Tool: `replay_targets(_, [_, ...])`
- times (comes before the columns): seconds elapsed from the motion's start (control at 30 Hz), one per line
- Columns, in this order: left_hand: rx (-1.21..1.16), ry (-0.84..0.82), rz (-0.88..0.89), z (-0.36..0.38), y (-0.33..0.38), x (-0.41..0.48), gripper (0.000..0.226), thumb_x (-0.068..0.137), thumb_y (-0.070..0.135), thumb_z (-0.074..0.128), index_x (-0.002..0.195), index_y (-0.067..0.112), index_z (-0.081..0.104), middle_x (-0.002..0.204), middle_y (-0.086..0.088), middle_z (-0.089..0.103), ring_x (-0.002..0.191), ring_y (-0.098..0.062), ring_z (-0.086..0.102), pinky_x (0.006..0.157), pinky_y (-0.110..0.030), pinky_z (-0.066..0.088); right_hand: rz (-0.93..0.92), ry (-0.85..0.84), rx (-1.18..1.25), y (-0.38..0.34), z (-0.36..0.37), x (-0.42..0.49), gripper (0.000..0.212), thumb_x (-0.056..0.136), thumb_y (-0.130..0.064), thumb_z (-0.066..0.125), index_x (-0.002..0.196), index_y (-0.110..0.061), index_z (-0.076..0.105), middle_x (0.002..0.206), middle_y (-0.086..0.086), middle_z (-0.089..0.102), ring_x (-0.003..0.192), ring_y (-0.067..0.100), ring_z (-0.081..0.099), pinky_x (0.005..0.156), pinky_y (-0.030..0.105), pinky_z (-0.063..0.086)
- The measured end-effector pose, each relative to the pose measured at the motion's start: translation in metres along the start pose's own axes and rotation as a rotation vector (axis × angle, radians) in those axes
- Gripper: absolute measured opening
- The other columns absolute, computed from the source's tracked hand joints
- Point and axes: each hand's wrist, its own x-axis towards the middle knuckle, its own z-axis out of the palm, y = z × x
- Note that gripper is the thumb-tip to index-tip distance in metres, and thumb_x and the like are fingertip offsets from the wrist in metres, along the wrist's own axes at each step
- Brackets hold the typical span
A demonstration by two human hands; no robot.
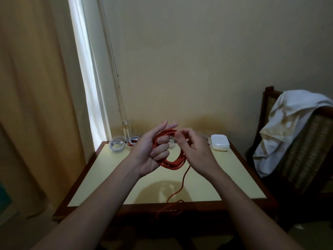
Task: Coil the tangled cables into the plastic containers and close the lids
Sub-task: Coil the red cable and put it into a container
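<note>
A red cable (173,164) is wound in several loops held above the middle of the table. My left hand (153,150) grips the coil's left side, two fingers curled through it. My right hand (194,150) pinches the cable at the coil's top right. A loose tail (182,188) hangs from the coil, crosses the table and drops over the front edge. Two round clear containers stand at the back left, one (117,146) holding a white cable, the other (133,141) holding a white and red cable. A third container (172,142) shows partly behind my hands.
A stack of white lids (219,144) sits at the table's back right. The yellow table (111,177) has a dark wooden rim. A chair (297,159) draped with a white cloth stands at the right. A curtain (36,105) hangs at the left.
</note>
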Motion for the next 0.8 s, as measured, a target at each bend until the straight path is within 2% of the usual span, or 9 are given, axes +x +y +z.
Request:
replay_targets(0.1, [0.089, 0.028, 0.056, -0.002, -0.005, 0.0, 0.049, 0.092, 0.032, 0.057, 0.133, 0.006, 0.06, 0.056, 0.006, 0.031, 0.03, -0.002, 0.021, 0.034, -0.018, 0.011, -0.002, -0.005, 0.087, -0.002, 0.003, 0.001, 0.035, 0.094, -0.057, 0.051, 0.095, -0.027, 0.069, 0.071, -0.009, 0.064, 0.058, -0.001, 0.052, 0.056, 0.018, 0.038])
replay_targets(0.17, [0.142, 0.037, 0.065, -0.003, -0.007, 0.0, 0.043, 0.093, 0.031, 0.056, 0.128, 0.009, 0.063, 0.055, 0.006, 0.031, 0.032, -0.002, 0.021, 0.036, -0.019, 0.012, -0.034, 0.033, 0.108, -0.001, 0.002, 0.002, 0.034, 0.095, -0.052, 0.053, 0.088, -0.023, 0.069, 0.062, -0.009, 0.057, 0.053, 0.0, 0.046, 0.052, 0.018, 0.034])
replay_targets(0.43, [0.079, 0.069, 0.019, -0.005, -0.003, 0.0, 0.027, 0.087, 0.04, 0.061, 0.095, 0.018, 0.074, 0.044, 0.009, 0.019, 0.033, -0.005, 0.007, 0.036, -0.021, 0.004, -0.086, -0.006, 0.04, -0.005, 0.004, 0.006, 0.038, 0.099, -0.043, 0.057, 0.085, -0.008, 0.063, 0.06, -0.003, 0.051, 0.051, 0.001, 0.044, 0.051, 0.017, 0.032])
replay_targets(0.53, [0.075, 0.08, 0.01, -0.004, 0.001, 0.0, 0.023, 0.088, 0.038, 0.061, 0.087, 0.019, 0.073, 0.043, 0.009, 0.019, 0.03, -0.003, 0.01, 0.033, -0.02, 0.005, -0.072, 0.003, 0.075, -0.005, 0.004, 0.009, 0.047, 0.095, -0.057, 0.056, 0.081, -0.013, 0.062, 0.058, -0.005, 0.051, 0.053, 0.003, 0.043, 0.052, 0.02, 0.035])
replay_targets(0.63, [0.034, 0.083, 0.032, 0.0, 0.01, 0.002, 0.019, 0.088, 0.034, 0.06, 0.086, 0.018, 0.071, 0.041, 0.009, 0.02, 0.027, -0.003, 0.012, 0.031, -0.018, 0.006, -0.076, -0.014, 0.117, -0.003, 0.001, 0.012, 0.055, 0.098, -0.066, 0.045, 0.077, -0.018, 0.061, 0.06, -0.006, 0.054, 0.057, 0.005, 0.047, 0.056, 0.022, 0.037])
replay_targets(0.7, [-0.027, 0.109, 0.051, -0.001, 0.019, 0.003, 0.019, 0.089, 0.033, 0.06, 0.083, 0.018, 0.071, 0.039, 0.009, 0.019, 0.033, -0.006, 0.004, 0.032, -0.018, 0.004, -0.028, -0.006, 0.173, 0.005, -0.005, 0.014, 0.053, 0.102, -0.058, 0.044, 0.073, -0.016, 0.06, 0.058, -0.008, 0.05, 0.054, 0.004, 0.044, 0.056, 0.019, 0.034])
replay_targets(0.8, [-0.082, 0.156, 0.081, -0.005, 0.034, 0.004, 0.022, 0.093, 0.032, 0.058, 0.081, 0.018, 0.07, 0.039, 0.01, 0.018, 0.037, -0.008, 0.001, 0.035, -0.019, 0.002, 0.039, 0.054, 0.165, 0.031, -0.014, 0.017, 0.05, 0.101, -0.05, 0.056, 0.075, -0.007, 0.059, 0.06, 0.0, 0.044, 0.055, 0.011, 0.036, 0.055, 0.027, 0.03])
